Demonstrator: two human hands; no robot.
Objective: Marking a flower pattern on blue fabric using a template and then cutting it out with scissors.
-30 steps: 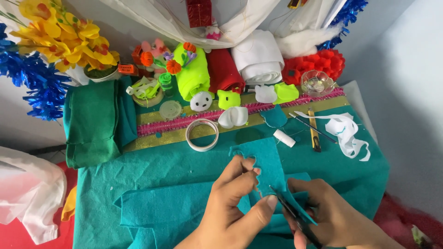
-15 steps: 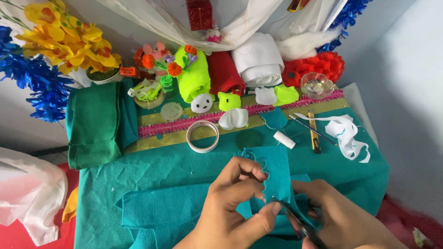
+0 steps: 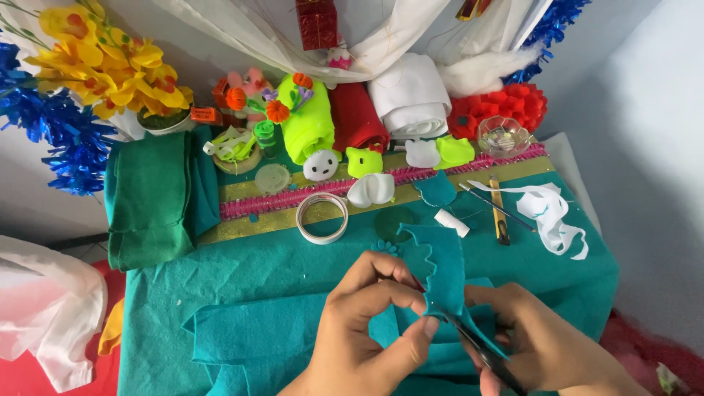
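My left hand [image 3: 367, 323] pinches a teal felt strip [image 3: 438, 264] with a scalloped left edge, holding it upright between thumb and fingers. My right hand [image 3: 543, 345] grips dark scissors [image 3: 480, 352] whose blades meet the lower end of the strip. A larger teal felt sheet [image 3: 271, 330] lies under both hands on the teal-covered table [image 3: 557, 271].
A tape ring [image 3: 322, 218], white thread spool [image 3: 452, 222], craft knife [image 3: 500, 210], white ribbon scraps [image 3: 554, 213] and a glass bowl [image 3: 503, 136] lie behind. Folded green cloth [image 3: 150, 198] sits left. Rolled felts, yellow flowers [image 3: 110, 62] and blue tinsel [image 3: 51, 139] line the back.
The strip has been turned and lifted a little higher between my fingers; the scissors have moved further along its lower edge. The view has shifted slightly.
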